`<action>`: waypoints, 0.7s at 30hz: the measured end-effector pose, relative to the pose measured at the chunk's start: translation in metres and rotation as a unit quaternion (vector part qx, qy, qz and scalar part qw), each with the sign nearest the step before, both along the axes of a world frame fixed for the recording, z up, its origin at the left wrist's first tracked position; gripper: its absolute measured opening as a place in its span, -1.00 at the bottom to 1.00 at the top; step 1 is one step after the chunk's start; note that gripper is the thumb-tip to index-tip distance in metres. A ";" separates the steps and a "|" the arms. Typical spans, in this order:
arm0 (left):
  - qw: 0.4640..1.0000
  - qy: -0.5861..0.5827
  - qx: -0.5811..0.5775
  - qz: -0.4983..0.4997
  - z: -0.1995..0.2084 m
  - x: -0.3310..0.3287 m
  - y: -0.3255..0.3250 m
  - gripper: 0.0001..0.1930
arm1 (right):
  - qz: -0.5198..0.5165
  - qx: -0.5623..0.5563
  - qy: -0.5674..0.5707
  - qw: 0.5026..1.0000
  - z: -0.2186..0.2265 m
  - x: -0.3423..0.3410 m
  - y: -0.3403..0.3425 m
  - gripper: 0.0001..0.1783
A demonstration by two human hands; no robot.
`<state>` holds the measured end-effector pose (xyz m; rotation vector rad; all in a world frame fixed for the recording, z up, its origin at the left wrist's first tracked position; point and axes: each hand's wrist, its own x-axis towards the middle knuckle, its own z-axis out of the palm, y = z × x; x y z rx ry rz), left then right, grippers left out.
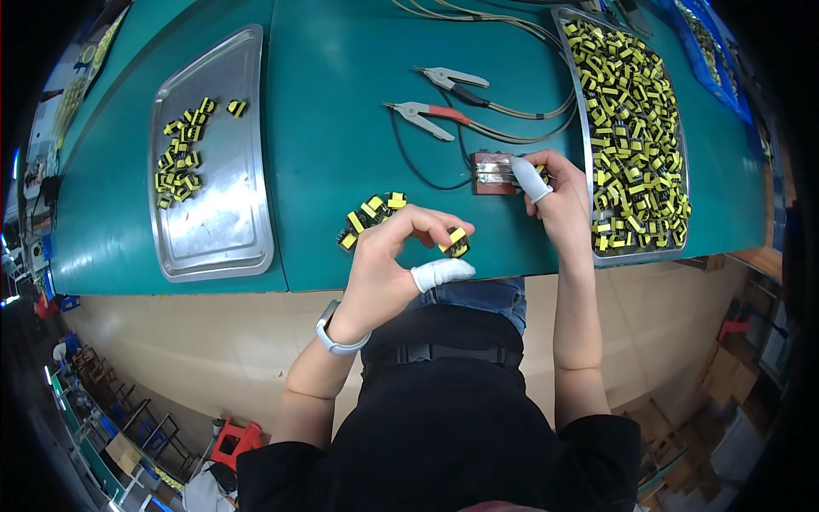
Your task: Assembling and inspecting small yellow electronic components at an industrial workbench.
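Near the table's front edge, my left hand (384, 256) holds a small black-and-yellow transformer (456, 242) at its fingertips. A white finger cot covers that thumb, just below the part. My right hand (559, 196), its thumb also in a white cot, grips another small transformer (543, 173) against a brown test block (490, 173) with metal contact strips. The fingers hide much of this part. Beside my left hand lies a small group of loose transformers (356, 222), partly covered by that hand.
A metal tray (226, 243) with several transformers stands on the left. Another metal tray (587, 128), heaped with them, stands on the right. Two clip leads, one with a black grip (471, 96) and one red (444, 112), lie behind the block. Cables run to the back of the green table (341, 128).
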<state>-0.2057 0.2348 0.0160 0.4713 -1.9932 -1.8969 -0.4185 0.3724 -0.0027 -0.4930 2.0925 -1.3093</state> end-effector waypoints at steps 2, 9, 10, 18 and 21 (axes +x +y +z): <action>0.998 0.044 0.042 0.002 -0.001 0.000 0.001 -0.66 | 0.002 0.008 0.007 1.000 0.002 0.001 0.000 -0.70; 0.996 0.051 -0.073 -0.001 0.005 -0.003 -0.002 -0.64 | 0.086 -0.209 -0.384 0.895 0.007 0.025 0.015 -0.70; 0.995 0.076 -0.068 -0.008 0.000 -0.004 -0.001 -0.65 | 0.124 -0.223 -0.411 0.875 0.008 0.032 0.013 -0.69; 0.985 0.049 -0.165 -0.013 0.001 0.003 -0.002 -0.53 | 0.152 -0.230 -0.350 0.895 0.013 0.049 0.004 -0.56; 0.923 -0.023 -0.381 0.057 -0.003 0.018 -0.012 -0.40 | 0.152 -0.159 0.018 0.975 0.019 0.032 0.008 -0.62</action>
